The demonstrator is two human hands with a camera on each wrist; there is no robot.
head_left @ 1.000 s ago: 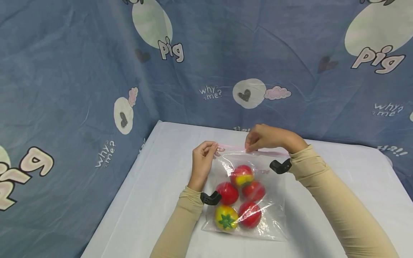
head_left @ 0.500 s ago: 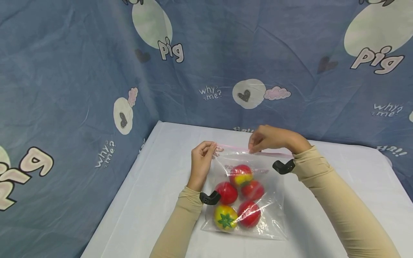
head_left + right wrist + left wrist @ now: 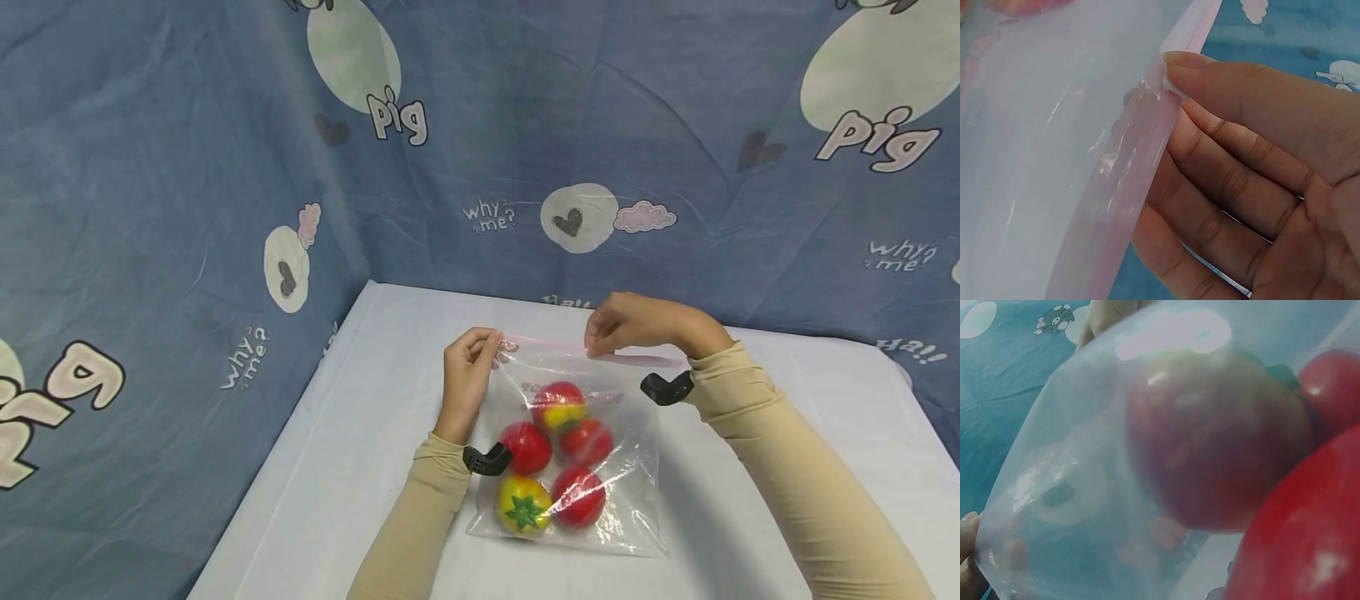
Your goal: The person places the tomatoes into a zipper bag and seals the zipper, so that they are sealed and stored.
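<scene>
A clear zip bag (image 3: 630, 500) with a pink strip along its top edge holds several round toy fruits. Most are red, such as the red fruit (image 3: 579, 497) at lower right; a yellow fruit (image 3: 523, 505) bears a green star-shaped leaf. My left hand (image 3: 467, 375) pinches the bag's top left corner between thumb and fingers. Farther right along the strip, my right hand (image 3: 637, 323) pinches the pink zip edge (image 3: 1141, 147). In the right wrist view a small whitish piece shows under the thumb, other fingers curled behind. Through the film, the left wrist view shows a red fruit (image 3: 1210, 444) close up.
The bag hangs over a white-covered table (image 3: 360, 400). A blue printed cloth (image 3: 480, 150) rises behind the table and at its left side. Black wrist mounts (image 3: 489, 460) sit at both sleeves, overlapping the bag's sides in the head view.
My right hand has slid a little to the right along the pink strip. The left hand stays at the corner, and the bag has shifted very slightly left.
</scene>
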